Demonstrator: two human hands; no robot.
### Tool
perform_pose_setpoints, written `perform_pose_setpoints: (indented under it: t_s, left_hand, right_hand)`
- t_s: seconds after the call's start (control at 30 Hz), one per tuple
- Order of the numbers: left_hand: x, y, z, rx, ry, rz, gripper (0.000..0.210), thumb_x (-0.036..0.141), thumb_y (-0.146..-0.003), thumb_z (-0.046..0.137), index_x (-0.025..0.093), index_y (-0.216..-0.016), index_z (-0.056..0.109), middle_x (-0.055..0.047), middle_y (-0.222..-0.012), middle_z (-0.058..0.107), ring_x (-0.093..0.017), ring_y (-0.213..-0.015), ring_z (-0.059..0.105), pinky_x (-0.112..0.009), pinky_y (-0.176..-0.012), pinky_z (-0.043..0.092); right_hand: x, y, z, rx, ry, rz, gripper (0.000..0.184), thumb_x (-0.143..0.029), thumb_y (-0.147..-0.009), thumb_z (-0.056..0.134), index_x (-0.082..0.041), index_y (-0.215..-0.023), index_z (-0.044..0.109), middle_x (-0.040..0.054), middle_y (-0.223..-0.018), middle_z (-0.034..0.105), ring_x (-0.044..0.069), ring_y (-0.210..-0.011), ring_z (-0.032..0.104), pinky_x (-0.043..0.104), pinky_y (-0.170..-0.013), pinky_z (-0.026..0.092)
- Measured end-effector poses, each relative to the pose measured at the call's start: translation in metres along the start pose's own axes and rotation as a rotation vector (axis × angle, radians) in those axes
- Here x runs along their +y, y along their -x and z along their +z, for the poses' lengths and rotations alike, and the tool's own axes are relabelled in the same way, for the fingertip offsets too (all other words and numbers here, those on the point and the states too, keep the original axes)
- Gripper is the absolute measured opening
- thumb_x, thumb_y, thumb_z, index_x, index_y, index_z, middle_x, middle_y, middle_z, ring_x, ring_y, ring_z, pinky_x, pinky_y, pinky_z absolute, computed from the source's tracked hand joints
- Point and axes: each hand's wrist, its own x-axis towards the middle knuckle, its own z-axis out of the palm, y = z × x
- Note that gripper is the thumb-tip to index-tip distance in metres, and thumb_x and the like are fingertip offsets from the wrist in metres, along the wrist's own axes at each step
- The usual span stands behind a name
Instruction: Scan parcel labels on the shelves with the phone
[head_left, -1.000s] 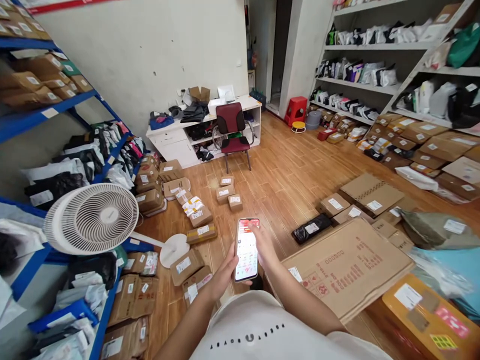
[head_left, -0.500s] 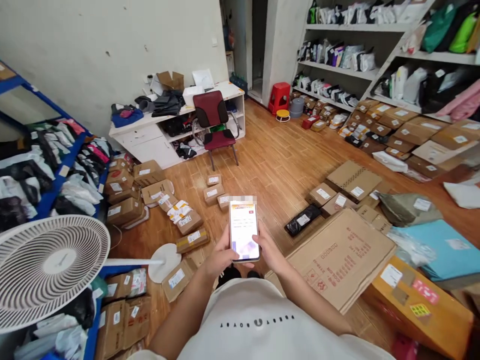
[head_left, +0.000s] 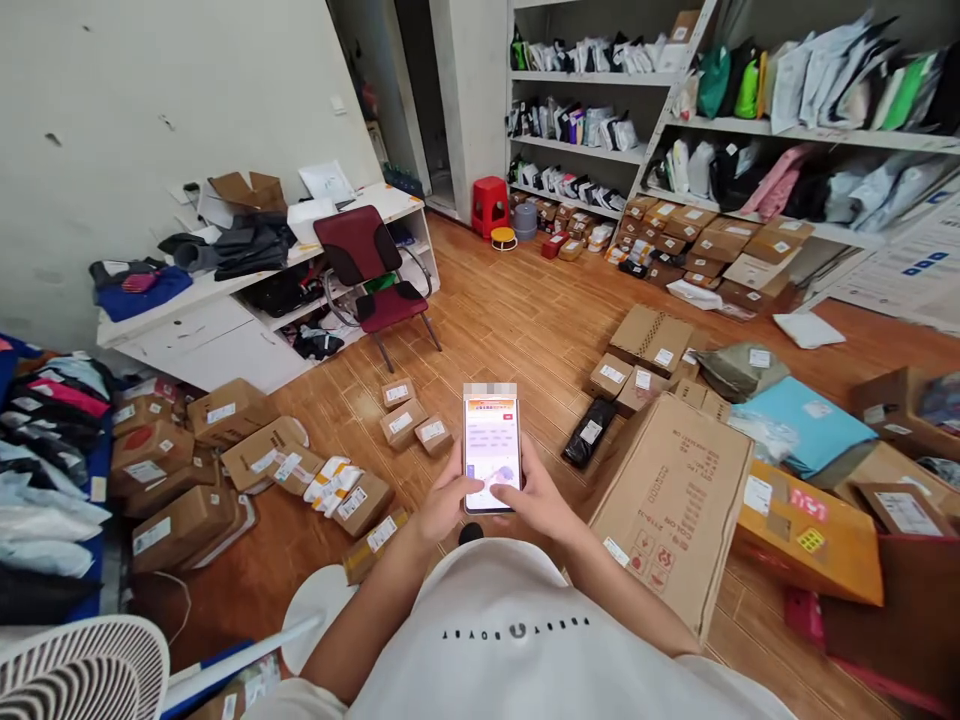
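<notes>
I am holding a phone (head_left: 492, 440) in both hands, its lit screen facing me, just beyond the front of my white shirt (head_left: 517, 650) and over the wooden floor (head_left: 517, 300). My left hand (head_left: 442, 503) is gripping its lower left edge and my right hand (head_left: 541, 495) its lower right — the fingers of both are closing around the sides, and the two thumbs are reaching in over the lower part of the screen, their tips near each other. Whether either thumb is pressing, I cannot tell. Beyond the phone, three small boxes (head_left: 403, 423) are sitting close together to the left, and a black parcel (head_left: 589, 432) is lying to the right. A big box (head_left: 675, 510) with red print is standing near my right arm, and an orange box (head_left: 810, 540) is lying beyond it, with a blue parcel (head_left: 808, 425) behind. On my left, a white fan (head_left: 82, 665) is leaning into the corner of my view, partly cut off. Farther ahead, a dark red chair (head_left: 364, 265) is standing before a white desk (head_left: 169, 355) — clothes and an opened carton (head_left: 247, 192) are lying on top — and bagged parcels are filling the grey shelves (head_left: 592, 77).
</notes>
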Motion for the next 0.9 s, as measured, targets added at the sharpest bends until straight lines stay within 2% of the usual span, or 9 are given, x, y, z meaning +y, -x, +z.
perform_pose_setpoints:
  t_s: [0.07, 0.13, 0.27, 0.4, 0.6, 0.73, 0.9]
  left_hand:
    - [0.009, -0.005, -0.012, -0.05, 0.025, 0.033, 0.087, 0.011, -0.071, 0.055, 0.029, -0.151, 0.025, -0.005, -0.145, 0.049, -0.032, -0.129, 0.047, -0.043, -0.095, 0.051]
    - [0.018, -0.008, -0.022, -0.075, 0.024, 0.029, 0.088, 0.009, -0.068, 0.053, 0.028, -0.15, 0.028, -0.003, -0.144, 0.051, -0.03, -0.131, 0.046, -0.041, -0.1, 0.048]
    - [0.033, -0.012, -0.032, -0.095, -0.011, -0.002, 0.093, 0.008, -0.066, 0.053, 0.03, -0.151, 0.024, -0.003, -0.142, 0.053, -0.031, -0.13, 0.046, -0.039, -0.093, 0.052]
    - [0.039, -0.015, -0.041, -0.125, -0.04, -0.025, 0.097, 0.009, -0.066, 0.053, 0.034, -0.153, 0.018, -0.004, -0.146, 0.048, -0.034, -0.129, 0.045, -0.042, -0.083, 0.058]
    - [0.041, -0.016, -0.054, -0.155, -0.096, -0.013, 0.093, 0.004, -0.065, 0.056, 0.037, -0.148, 0.027, -0.004, -0.148, 0.044, -0.035, -0.127, 0.046, -0.039, -0.075, 0.061]
    - [0.042, -0.016, -0.059, -0.167, -0.089, -0.018, 0.092, 0.002, -0.065, 0.056, 0.038, -0.146, 0.031, -0.004, -0.15, 0.041, -0.035, -0.124, 0.049, -0.037, -0.072, 0.061]
    - [0.042, -0.019, -0.068, -0.212, -0.083, -0.039, 0.094, 0.006, -0.065, 0.057, 0.038, -0.148, 0.028, -0.003, -0.149, 0.043, -0.036, -0.123, 0.048, -0.041, -0.076, 0.061]
  right_hand:
    - [0.003, -0.01, 0.009, 0.026, 0.01, -0.002, 0.061, -0.018, -0.073, 0.067, -0.028, -0.13, 0.046, 0.0026, -0.109, 0.065, 0.023, -0.095, 0.06, 0.036, -0.076, 0.052]
    - [0.009, -0.018, 0.015, 0.05, -0.009, 0.003, 0.055, -0.02, -0.077, 0.066, -0.028, -0.128, 0.047, 0.0029, -0.107, 0.065, 0.023, -0.095, 0.06, 0.036, -0.077, 0.053]
    - [0.018, -0.032, 0.025, 0.097, -0.019, 0.014, 0.052, -0.022, -0.08, 0.064, -0.028, -0.129, 0.045, 0.0024, -0.108, 0.064, 0.021, -0.092, 0.06, 0.034, -0.076, 0.052]
    - [0.022, -0.04, 0.031, 0.115, 0.002, -0.005, 0.051, -0.019, -0.078, 0.065, -0.026, -0.126, 0.048, 0.0026, -0.111, 0.063, 0.021, -0.095, 0.059, 0.034, -0.08, 0.051]
    - [0.029, -0.048, 0.038, 0.131, -0.094, 0.038, 0.047, -0.026, -0.081, 0.063, -0.026, -0.126, 0.051, 0.0028, -0.11, 0.065, 0.022, -0.091, 0.06, 0.033, -0.076, 0.05]
    - [0.024, -0.062, 0.042, 0.234, -0.159, 0.081, 0.034, -0.044, -0.084, 0.061, -0.023, -0.11, 0.062, 0.0038, -0.099, 0.07, 0.022, -0.08, 0.063, 0.032, -0.068, 0.049]
    - [0.015, -0.083, 0.045, 0.357, -0.071, 0.082, 0.047, -0.064, -0.084, 0.056, -0.017, -0.08, 0.066, 0.0032, -0.071, 0.067, 0.019, -0.063, 0.058, 0.029, -0.058, 0.044]
